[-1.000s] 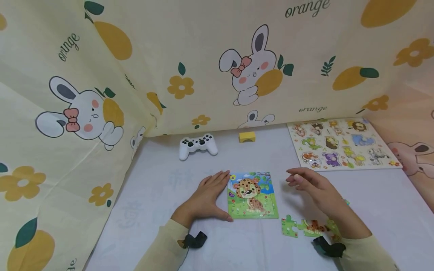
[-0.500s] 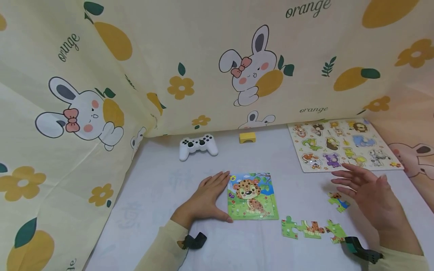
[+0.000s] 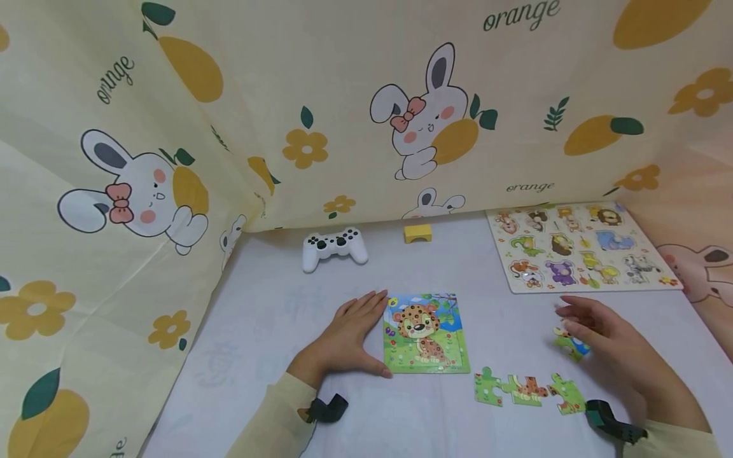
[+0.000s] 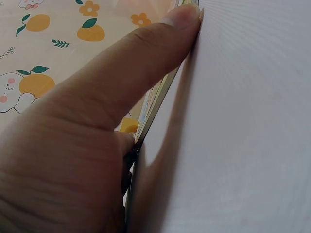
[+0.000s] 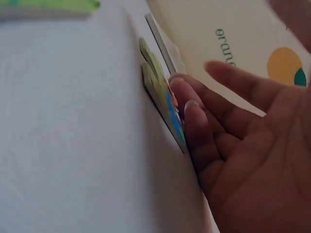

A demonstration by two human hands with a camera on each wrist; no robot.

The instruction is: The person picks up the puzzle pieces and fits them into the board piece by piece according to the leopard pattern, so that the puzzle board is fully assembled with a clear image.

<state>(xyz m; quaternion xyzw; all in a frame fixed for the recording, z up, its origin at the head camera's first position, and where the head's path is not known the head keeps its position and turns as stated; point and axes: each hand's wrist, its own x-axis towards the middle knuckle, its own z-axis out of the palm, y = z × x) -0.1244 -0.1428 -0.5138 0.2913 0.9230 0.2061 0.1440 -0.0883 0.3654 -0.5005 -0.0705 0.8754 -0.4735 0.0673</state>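
Note:
The left hand (image 3: 347,337) lies along the left edge of a square leopard picture puzzle (image 3: 426,334), thumb at its lower left corner, fingers at its upper left. In the left wrist view the thumb (image 4: 141,58) touches the board's edge. At the right, the right hand (image 3: 621,346) is over a blue and green puzzle piece (image 3: 567,343), covering part of it. In the right wrist view its fingers are loosely bent beside the piece (image 5: 167,104); whether they touch it I cannot tell. Three puzzle pieces (image 3: 528,390) lie below, right of the leopard puzzle.
A white game controller (image 3: 335,249) and a yellow arched block (image 3: 418,233) stand at the back. At the back right lies an animal puzzle board (image 3: 584,248). A printed curtain (image 3: 343,95) rises behind the white table surface (image 3: 258,305).
The right hand moved right from beside the leopard puzzle to the separate blue and green piece, then turned palm downward with its fingers closer together. The left hand stayed in place.

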